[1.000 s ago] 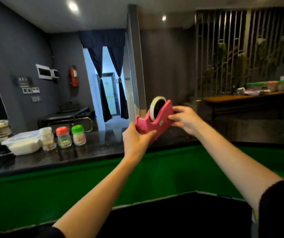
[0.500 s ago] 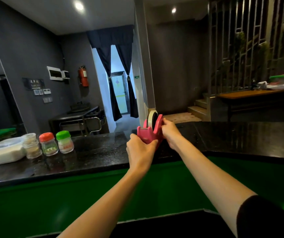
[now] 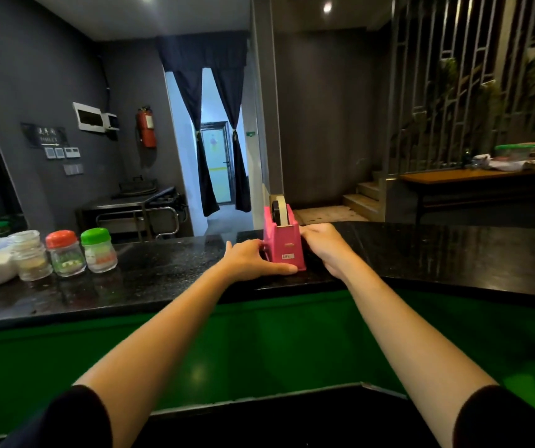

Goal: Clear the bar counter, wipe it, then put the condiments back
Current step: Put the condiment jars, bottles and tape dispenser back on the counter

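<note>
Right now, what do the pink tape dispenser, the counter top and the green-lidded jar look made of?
Pink tape dispenser: likely moulded plastic, matte; uniform colour, rounded edges.
Counter top: polished dark stone, perhaps granite; speckled, shows reflections.
Green-lidded jar: clear glass or hard plastic, cannot tell; glossy plastic-looking lid.

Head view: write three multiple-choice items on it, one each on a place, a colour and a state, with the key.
1. Where does the pink tape dispenser stand?
A. on the black counter
B. on a wooden table
C. on the floor

2. What colour is the lid of the jar nearest the dispenser?
A. red
B. blue
C. green

3. How do the hands lie?
A. both on jars
B. left hand and right hand both on the dispenser
C. both off the counter

Key: 1 A, its base sits on the dark top; 2 C, the green cap stands closest of the three jars; 3 B, one hand flanks each side of it.
</note>
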